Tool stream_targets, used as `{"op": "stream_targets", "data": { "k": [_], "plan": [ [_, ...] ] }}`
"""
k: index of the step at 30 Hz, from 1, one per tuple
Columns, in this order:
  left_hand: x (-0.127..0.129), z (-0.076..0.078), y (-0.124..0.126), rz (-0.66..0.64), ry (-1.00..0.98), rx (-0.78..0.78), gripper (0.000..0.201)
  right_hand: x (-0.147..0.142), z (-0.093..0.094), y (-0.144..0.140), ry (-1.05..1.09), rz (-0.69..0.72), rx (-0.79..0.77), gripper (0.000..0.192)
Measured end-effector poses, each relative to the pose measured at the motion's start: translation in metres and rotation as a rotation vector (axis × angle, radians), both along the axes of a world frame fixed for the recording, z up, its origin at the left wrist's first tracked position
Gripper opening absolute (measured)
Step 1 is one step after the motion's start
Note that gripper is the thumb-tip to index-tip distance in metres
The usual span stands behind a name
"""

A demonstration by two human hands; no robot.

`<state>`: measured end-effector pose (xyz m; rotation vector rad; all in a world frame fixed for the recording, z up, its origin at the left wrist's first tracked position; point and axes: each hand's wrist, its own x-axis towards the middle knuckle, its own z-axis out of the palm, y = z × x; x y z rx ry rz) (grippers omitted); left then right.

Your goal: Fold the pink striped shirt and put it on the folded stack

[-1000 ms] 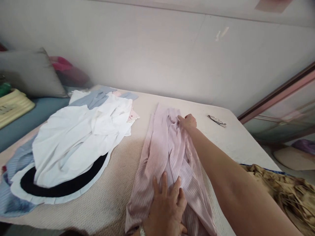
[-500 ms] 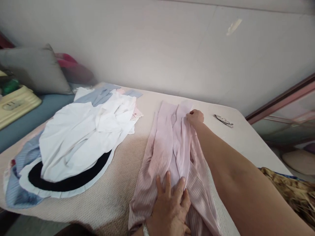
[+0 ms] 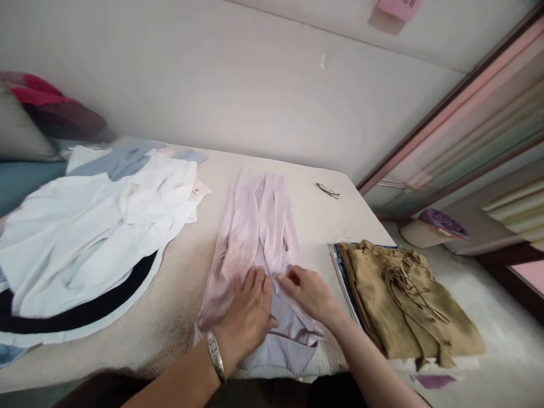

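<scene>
At far left, a pillow (image 3: 19, 133) and red cloth (image 3: 51, 105) lie against the wall. Next to them, a white pile (image 3: 97, 221) of garments with a black band (image 3: 76, 309) covers the left part of the bed (image 3: 170, 317).

In the centre, the pink garment (image 3: 255, 226) lies lengthwise on the bed, ribbed, its long sides folded inward. The left hand (image 3: 246, 314), a bangle (image 3: 216, 357) at its wrist, lies flat with fingers spread, pressing the near part of the garment; it pins the cloth and grasps nothing. Just beside it, the right hand (image 3: 308, 292) rests on the garment with its fingers bent toward a fold; whether it pinches the cloth cannot be told.

Judgement: the step in hand is smoothing and folding the garment's near end. The next move likely calls for holding the near part down while the layers are aligned without shifting the folded sides.

To the right, glasses (image 3: 328, 190) lie near the far edge, well apart from the hands. A folded tan garment (image 3: 403, 294) with cords sits on the bed's right corner, near the right hand but apart from it.
</scene>
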<state>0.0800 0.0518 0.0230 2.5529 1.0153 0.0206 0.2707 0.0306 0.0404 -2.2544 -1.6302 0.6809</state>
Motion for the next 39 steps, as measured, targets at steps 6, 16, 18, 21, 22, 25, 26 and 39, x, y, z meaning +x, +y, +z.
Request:
{"op": "stream_targets", "data": {
  "k": [6,16,18,21,22,25,26,39],
  "plan": [
    [0.003,0.0,-0.001,-0.011,0.06,0.024,0.077,-0.01,-0.014,0.009,0.095,0.011,0.142,0.019],
    [0.008,-0.008,-0.004,-0.024,0.021,0.189,0.065,0.03,-0.003,0.0,0.289,-0.056,-0.15,0.013],
    [0.012,-0.01,-0.007,-0.1,-0.061,0.268,0.064,0.033,-0.001,0.001,0.301,-0.019,-0.175,0.009],
    [0.017,-0.016,-0.013,-0.285,-0.145,0.33,0.06,0.044,0.001,0.019,0.134,-0.042,-0.059,0.011],
    [0.018,-0.018,-0.015,-0.324,-0.145,0.333,0.058,0.049,0.002,0.031,0.073,-0.071,-0.013,0.012],
    [0.018,-0.025,-0.019,-0.356,-0.118,0.335,0.054,0.062,0.0,0.088,-0.007,-0.156,0.05,0.015],
    [0.018,-0.027,-0.019,-0.355,-0.112,0.337,0.055,0.066,-0.002,0.111,-0.017,-0.178,0.051,0.017],
    [0.017,-0.027,-0.012,-0.372,-0.132,0.336,0.057,0.088,-0.026,0.245,-0.102,-0.335,0.032,0.016]
  ]
}}
